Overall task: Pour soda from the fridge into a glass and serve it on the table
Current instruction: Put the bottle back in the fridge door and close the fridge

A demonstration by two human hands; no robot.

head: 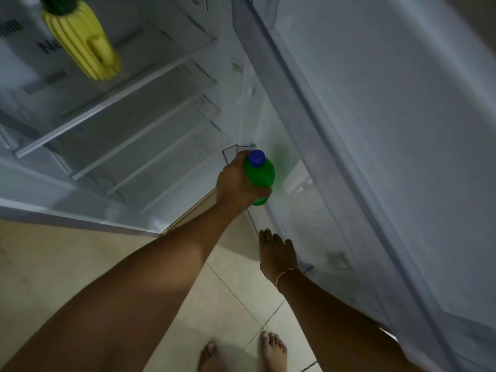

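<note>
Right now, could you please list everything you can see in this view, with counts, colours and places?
soda bottle: one, green with blue cap, at the lower door shelf, gripped by the left hand
jug: one, yellow ribbed, on the top fridge shelf
fridge shelves: several, clear, otherwise bare
fridge door: one, white, open at right
floor: beige tiles, below
left hand: closed around the bottle
right hand: flat against the door's lower shelf
feet: two, bare, bottom centre

A: Soda bottle (261, 176): glossy green plastic, smooth blue cap (256, 158).
B: Noted. Jug (83, 41) at 11 o'clock: ribbed yellow plastic, matt. Shelves (112, 103) clear, glassy; floor tiles (67, 264) smooth.
</note>
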